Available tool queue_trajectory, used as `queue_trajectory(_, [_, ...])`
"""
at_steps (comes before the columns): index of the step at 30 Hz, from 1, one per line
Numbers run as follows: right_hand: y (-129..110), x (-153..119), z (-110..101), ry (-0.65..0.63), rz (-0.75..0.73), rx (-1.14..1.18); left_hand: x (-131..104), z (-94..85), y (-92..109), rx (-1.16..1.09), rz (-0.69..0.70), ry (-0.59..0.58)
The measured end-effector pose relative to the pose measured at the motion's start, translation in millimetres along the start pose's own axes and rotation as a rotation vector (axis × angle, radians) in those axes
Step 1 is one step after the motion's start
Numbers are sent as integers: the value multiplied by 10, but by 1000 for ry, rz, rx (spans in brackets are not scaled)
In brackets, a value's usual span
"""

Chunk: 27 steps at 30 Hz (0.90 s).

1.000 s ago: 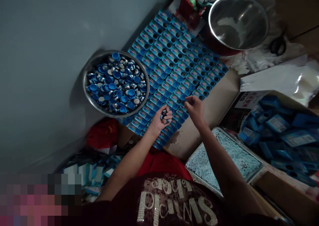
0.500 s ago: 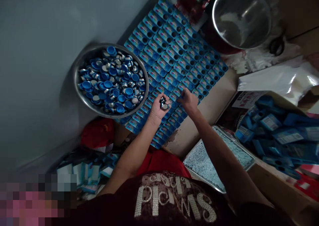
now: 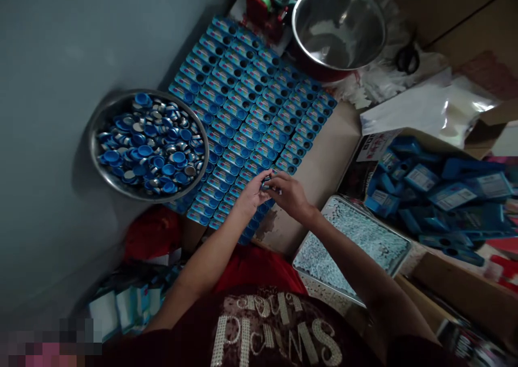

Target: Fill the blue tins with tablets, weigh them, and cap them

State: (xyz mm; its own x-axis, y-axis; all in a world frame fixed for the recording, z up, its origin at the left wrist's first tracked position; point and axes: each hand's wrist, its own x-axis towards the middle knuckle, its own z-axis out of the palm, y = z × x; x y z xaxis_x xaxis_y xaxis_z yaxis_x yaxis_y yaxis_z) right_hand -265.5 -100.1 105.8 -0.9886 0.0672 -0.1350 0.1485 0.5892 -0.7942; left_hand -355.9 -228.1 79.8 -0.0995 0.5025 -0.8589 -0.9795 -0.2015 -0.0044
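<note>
My left hand (image 3: 253, 194) is cupped around several small round caps, blue and silver, that show only in part. Against it, the fingers of my right hand (image 3: 286, 193) are pinched at these caps (image 3: 267, 179); whether one is between the fingertips is hard to see. Both hands are over the near edge of rows of small blue boxes (image 3: 243, 110), many with a round hole at one end and some with a blue disc there. A steel bowl (image 3: 94, 159) heaped with blue and silver caps (image 3: 157, 140) stands left of the boxes.
At the back is a large steel pot (image 3: 297, 46) beside a red tape dispenser (image 3: 259, 5). Black scissors (image 3: 407, 59) lie on plastic bags. To the right, a carton (image 3: 364, 159) holds blue packages (image 3: 421, 178); a metal tray (image 3: 324, 297) of pale blue pieces lies nearer me.
My right hand has come back from the boxes to the caps in my left hand. The view has shifted, so the boxes and bowl appear further left.
</note>
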Motion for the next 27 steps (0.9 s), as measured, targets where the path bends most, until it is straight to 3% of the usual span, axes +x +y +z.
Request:
queue_trajectory(4, [33, 3, -125, 262, 366, 61, 33, 94, -76, 43, 40, 12])
queue_trajectory(8, [94, 46, -234, 399, 551, 64, 95, 184, -112, 162, 85, -54])
queue_trajectory(11, [162, 30, -279, 368, 555, 140, 144, 283, -123, 209, 91, -43])
queue_trajectory(16, [264, -35, -393, 232, 622, 457, 156, 381, -125, 265, 121, -11])
queue_trajectory(22, [309, 35, -436, 355, 641, 468, 148, 430, -81, 318, 145, 4])
queue_trajectory(27, [428, 2, -390, 330, 663, 758, 125, 488, 17, 263, 117, -11])
